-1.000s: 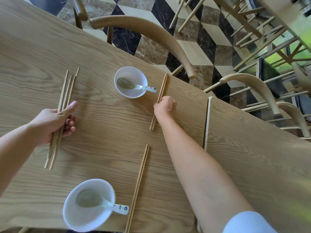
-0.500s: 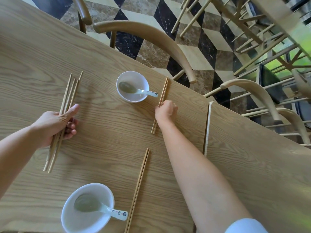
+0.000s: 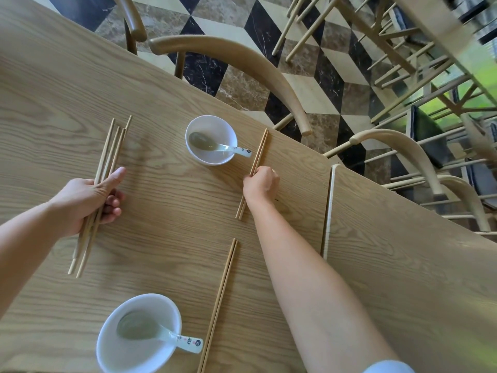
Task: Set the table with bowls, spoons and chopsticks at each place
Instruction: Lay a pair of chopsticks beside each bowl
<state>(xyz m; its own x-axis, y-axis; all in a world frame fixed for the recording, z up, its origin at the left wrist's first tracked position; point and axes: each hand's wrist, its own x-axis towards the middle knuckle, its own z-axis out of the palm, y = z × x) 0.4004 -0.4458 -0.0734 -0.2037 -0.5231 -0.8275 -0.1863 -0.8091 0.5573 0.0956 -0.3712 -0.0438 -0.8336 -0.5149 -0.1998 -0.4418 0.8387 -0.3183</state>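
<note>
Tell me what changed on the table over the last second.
Nothing visibly changed; only the view drifted slightly. The right hand still pinches the chopstick pair beside the far bowl, and the left hand still grips the spare chopsticks. The near bowl and near chopsticks lie as before.

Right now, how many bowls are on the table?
2. The far bowl sits near the table's far edge, left of the right hand; the near bowl sits at the bottom edge of the view. Others may lie outside the view.
</note>
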